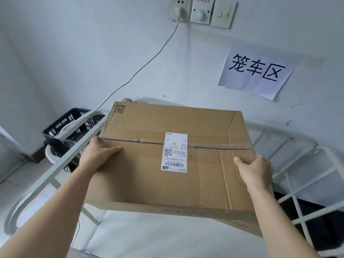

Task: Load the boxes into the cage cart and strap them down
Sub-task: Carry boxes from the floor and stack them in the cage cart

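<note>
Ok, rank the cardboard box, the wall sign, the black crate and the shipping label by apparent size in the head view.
1. cardboard box, nearest the camera.
2. wall sign.
3. black crate, partly hidden, so close to the sign.
4. shipping label.

Counts: 1 cardboard box, with 1 shipping label on its top. 2 hands in view: left hand, right hand. 1 cage cart. 1 black crate. 1 paper sign, three characters. 3 wall plates in a row. 1 white cable, plugged into the leftmost plate.
</note>
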A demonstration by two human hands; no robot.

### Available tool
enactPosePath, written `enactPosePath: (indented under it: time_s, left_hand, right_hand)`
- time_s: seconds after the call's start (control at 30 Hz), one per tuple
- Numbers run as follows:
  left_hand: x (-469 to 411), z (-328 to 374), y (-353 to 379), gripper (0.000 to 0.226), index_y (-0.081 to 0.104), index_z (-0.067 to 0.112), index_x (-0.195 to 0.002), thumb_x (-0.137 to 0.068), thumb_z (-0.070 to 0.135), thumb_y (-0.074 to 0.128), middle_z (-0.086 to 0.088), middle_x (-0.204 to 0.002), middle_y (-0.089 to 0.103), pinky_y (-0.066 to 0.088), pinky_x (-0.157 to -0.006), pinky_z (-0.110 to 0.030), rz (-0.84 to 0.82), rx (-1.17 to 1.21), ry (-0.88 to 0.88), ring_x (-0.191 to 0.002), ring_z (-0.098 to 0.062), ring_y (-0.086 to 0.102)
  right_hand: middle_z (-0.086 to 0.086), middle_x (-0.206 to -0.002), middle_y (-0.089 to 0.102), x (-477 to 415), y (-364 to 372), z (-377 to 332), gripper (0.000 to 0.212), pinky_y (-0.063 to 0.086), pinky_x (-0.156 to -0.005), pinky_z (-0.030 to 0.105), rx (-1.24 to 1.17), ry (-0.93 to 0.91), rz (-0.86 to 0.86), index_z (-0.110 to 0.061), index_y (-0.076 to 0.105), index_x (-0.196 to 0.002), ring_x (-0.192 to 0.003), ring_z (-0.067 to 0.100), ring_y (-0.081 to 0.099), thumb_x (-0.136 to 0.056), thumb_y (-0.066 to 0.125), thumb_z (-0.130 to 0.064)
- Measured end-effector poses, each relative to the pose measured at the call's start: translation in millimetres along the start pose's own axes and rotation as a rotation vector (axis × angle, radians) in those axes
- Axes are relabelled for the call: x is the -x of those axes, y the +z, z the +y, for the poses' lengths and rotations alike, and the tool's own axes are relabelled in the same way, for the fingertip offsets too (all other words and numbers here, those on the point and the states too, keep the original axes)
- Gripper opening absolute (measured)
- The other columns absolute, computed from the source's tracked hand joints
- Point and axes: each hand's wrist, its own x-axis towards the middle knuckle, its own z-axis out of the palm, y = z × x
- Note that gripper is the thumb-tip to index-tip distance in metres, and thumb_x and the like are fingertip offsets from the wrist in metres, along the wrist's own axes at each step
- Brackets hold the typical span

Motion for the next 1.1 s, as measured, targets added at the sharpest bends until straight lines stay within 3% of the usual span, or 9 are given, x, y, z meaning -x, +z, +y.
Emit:
enactPosePath:
  time_s: [0.27,0.43,0.53,0.83,1.1]
  left_hand:
    - [-106.1,-23.4,31.5,0.085,0.037,0.012,-0.141,-0.073,0.035,0.082,-0.013,-0.132,0.054,0.041,-0.086,-0.038,-0.131,-0.064,-0.037,-0.117,-0.032,0.051]
    - [-166.4,-47.1,56.4,0.086,0.034,0.012,-0.143,-0.074,0.037,0.08,-0.014,-0.134,0.053,0.041,-0.084,-0.037,-0.222,-0.143,-0.056,-0.12,-0.032,0.051]
    - [-191.8,-62.8,75.2,0.087,0.035,0.012,-0.142,-0.073,0.039,0.081,-0.015,-0.133,0.053,0.044,-0.088,-0.041,-0.256,-0.181,-0.066,-0.12,-0.033,0.051]
    - [-252.0,-107.1,144.2,0.062,0.051,0.007,-0.123,-0.074,0.028,0.082,-0.011,-0.119,0.058,0.041,-0.08,-0.035,-0.307,-0.259,-0.085,-0.112,-0.032,0.055]
    - [-296.7,-160.6,226.8,0.062,0.05,0.01,-0.129,-0.076,0.023,0.081,-0.014,-0.127,0.058,0.044,-0.088,-0.038,-0.297,-0.278,-0.149,-0.114,-0.032,0.055]
  right_hand:
    - [0.024,-0.137,0.047,-13.0,90.5,-23.1,0.071,0.038,-0.102,0.048,0.077,0.1,-0.061,0.0,0.046,-0.134,-0.128,0.039,0.042,-0.082,0.072,-0.041]
    - [0.024,-0.131,0.049,-15.6,145.4,-25.5,0.064,0.04,-0.101,0.049,0.132,0.159,-0.093,0.001,0.049,-0.128,-0.125,0.041,0.043,-0.083,0.071,-0.038]
    - [0.024,-0.137,0.045,-20.3,175.0,-21.5,0.067,0.037,-0.105,0.049,0.164,0.202,-0.125,0.002,0.045,-0.134,-0.129,0.04,0.039,-0.085,0.07,-0.036]
    - [0.021,-0.145,0.038,-46.4,275.3,17.5,0.073,0.035,-0.109,0.051,0.188,0.288,-0.255,-0.002,0.037,-0.142,-0.133,0.039,0.036,-0.086,0.068,-0.038]
    - [0.022,-0.144,0.039,-77.7,372.5,67.0,0.073,0.03,-0.112,0.046,0.2,0.323,-0.3,-0.001,0.036,-0.144,-0.135,0.038,0.034,-0.087,0.069,-0.032]
